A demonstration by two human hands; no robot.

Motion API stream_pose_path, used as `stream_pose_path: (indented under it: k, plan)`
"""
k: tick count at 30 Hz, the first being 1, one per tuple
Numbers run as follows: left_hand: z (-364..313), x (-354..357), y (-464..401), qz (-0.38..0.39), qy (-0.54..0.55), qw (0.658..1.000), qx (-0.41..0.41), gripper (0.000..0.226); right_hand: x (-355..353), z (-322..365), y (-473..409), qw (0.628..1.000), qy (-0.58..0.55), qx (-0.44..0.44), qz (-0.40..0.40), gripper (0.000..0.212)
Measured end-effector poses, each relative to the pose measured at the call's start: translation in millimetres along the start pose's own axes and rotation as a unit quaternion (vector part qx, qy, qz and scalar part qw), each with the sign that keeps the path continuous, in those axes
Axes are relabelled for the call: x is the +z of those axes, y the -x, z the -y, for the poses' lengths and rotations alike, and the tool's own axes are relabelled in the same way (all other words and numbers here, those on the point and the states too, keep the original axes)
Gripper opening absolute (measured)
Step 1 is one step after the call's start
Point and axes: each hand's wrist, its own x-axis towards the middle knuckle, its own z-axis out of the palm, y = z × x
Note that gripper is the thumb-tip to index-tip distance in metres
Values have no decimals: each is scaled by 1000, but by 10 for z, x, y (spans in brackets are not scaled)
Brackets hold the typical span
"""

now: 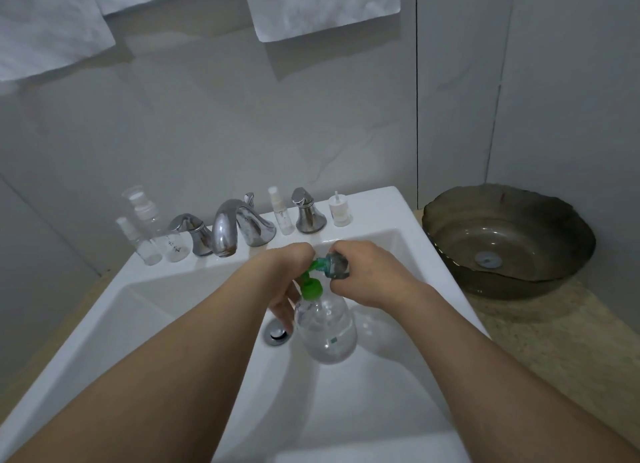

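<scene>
Forearms run in from both lower corners and meet over the white sink [381, 213]. The left grip [287, 275] wraps the neck and shoulder of the large clear bottle [325, 327], and its fingers show behind the plastic on the far-left side. That bottle is round-shouldered, smooth and see-through. It leans with its base toward the person and its mouth up, directly under the two grips. A bright green funnel [310, 288] sits in the mouth.

The right grip [367, 275] pinches a small clear bottle [337, 265], thumb and fingers curled round its body. The small bottle's long axis lies nearly level, its neck pointing left at the funnel and tinted blue-green where it meets the funnel's rim. The pour looks to be under way. It depends on keeping that neck above the funnel, just left of the right grip.

Below the left grip sits a chrome drain [276, 333]. Beyond it is a polished spout [225, 230]. Well off to the right, a smoky glass bowl [571, 220] rests on the speckled counter [540, 341].
</scene>
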Motion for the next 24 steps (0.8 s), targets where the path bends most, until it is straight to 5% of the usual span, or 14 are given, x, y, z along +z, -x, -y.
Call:
stream_pose_path:
  k: [10,24]
  plan:
    - [47,202,74,-70,-30,997,32,37,51,-63,-30,998,-14,35,55,15]
    - [54,220,129,-70,-23,997,39,36,46,-77,-31,996,-51,39,65,25]
